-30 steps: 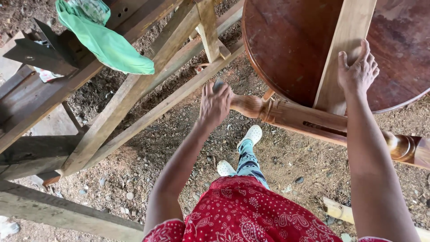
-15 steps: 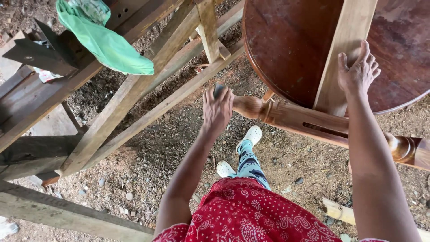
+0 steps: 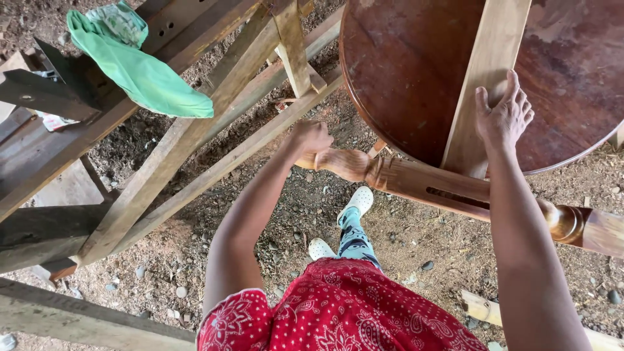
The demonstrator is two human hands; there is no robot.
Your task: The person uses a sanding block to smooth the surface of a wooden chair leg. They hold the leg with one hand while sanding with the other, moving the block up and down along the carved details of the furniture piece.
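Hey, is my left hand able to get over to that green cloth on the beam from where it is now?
Probably yes. The left hand grips the end of the turned wooden leg, and nothing blocks the space up to the green cloth draped on the slanted beam, though it would need a long stretch.

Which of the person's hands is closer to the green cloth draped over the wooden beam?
The left hand. It grips the end of the turned wooden leg, right of the green cloth. The right hand lies farther right, flat on the pale wooden plank.

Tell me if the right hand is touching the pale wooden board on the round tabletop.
Touching: the head view shows the right hand flat on the pale board, fingers spread across it.
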